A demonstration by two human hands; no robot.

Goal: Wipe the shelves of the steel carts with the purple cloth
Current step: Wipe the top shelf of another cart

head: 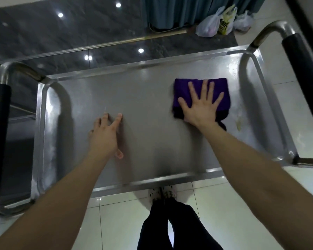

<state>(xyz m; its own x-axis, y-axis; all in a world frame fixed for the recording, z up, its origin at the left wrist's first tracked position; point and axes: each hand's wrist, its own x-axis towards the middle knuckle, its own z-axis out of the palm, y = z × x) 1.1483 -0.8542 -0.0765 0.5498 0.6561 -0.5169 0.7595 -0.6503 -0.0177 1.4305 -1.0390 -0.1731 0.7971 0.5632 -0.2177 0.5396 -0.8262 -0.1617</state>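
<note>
Pale floor tiles [224, 204] are seen nearest, under the feet of a person who stands at the long side of a steel cart [42, 109]. On its top shelf [152, 114] the left hand [103, 136] is set down with the fingers loosely bent and only the tips touching the steel; nothing is held in it. Further right, the folded purple cloth [219, 85] is pressed flat on the shelf by the right hand [201, 107], whose fingers are spread wide on top of it. A yellowish smear [239, 121] is seen just beside the cloth, near the right end. The wiping of the top shelf is therefore judged to be in hand and not finished. For the next move the cloth should be pushed over the smear with firm pressure, while the cart is steadied. Behind, plastic bags [211, 24] are lying by a curtain [179, 9].
</note>
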